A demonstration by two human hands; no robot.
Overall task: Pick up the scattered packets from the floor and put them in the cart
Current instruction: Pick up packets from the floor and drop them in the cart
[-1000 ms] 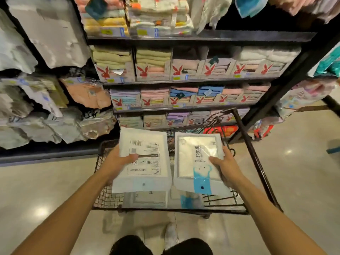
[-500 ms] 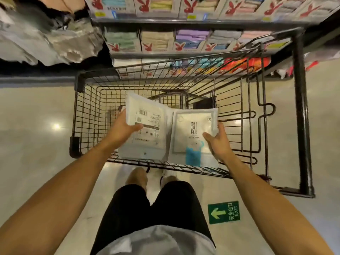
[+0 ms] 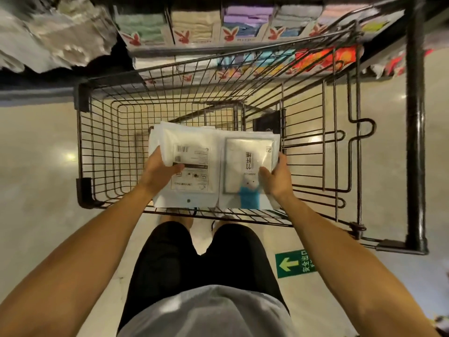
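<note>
While I am looking down through the head view, my left fingers (image 3: 176,167) are pinching the labelled packet (image 3: 194,183) and my right fingers (image 3: 263,172) are curling round the blue-printed packet (image 3: 243,164). Both flat, glossy, floppy plastic pouches are lying side by side, long axes pointing away from me, inside the black wire cart (image 3: 97,152). Its mesh floor is sitting straight below my fingers, so letting go is probably coming next.

Two packets (image 3: 189,173) (image 3: 250,171) side by side inside the cart (image 3: 97,142), shelves (image 3: 218,32) beyond.
</note>
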